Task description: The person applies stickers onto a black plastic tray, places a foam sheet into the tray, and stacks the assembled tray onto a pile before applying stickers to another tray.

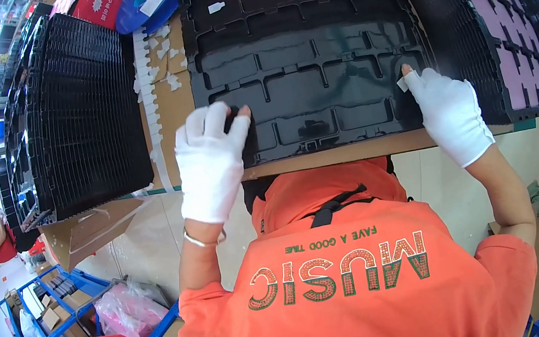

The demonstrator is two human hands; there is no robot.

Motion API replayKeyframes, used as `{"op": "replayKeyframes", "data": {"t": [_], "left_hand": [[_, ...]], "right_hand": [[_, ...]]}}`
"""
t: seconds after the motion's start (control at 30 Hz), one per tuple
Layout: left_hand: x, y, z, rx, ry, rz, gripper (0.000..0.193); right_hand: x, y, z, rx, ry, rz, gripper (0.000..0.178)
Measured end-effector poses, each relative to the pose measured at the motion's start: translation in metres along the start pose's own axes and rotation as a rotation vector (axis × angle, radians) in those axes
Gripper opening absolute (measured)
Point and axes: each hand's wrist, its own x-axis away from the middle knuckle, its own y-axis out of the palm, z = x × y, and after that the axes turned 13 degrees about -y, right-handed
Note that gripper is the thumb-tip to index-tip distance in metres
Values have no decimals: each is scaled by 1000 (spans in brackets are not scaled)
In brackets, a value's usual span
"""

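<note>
While the left hand (211,157) lies spread on the black tray (309,59), the right hand (449,112) pinches a white label (402,83).

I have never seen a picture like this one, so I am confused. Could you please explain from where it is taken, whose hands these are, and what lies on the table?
There is no machine here. One camera worn on a person's head looks down, so the round fisheye picture bends straight edges. The two white-gloved hands are that person's own. The left hand presses on the near edge of a large glossy black moulded plastic tray lying on the brown cardboard-covered table. The right hand pinches a small white sticker against that tray. To the left stands a stack of black ribbed trays; to the right, trays with pink parts. A white label backing strip lies between.
</note>
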Motion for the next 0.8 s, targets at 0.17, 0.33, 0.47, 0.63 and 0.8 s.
{"op": "replayKeyframes", "data": {"t": [0.17,0.33,0.47,0.63,0.8], "left_hand": [[13,-1,3,12,-9,-29,44],[4,-14,3,20,-112,-103,29],[-29,-13,32,340,-100,-99,22],[-99,5,108,827,194,-307,17],[-136,29,160,663,305,-429,17]], "right_hand": [[14,-29,-6,-114,10,-113,34],[24,-56,-5,-531,45,-58,34],[41,-49,-2,-748,74,18,30],[55,-36,4,-898,63,15,25],[67,-24,1,-908,82,-24,24]]}}
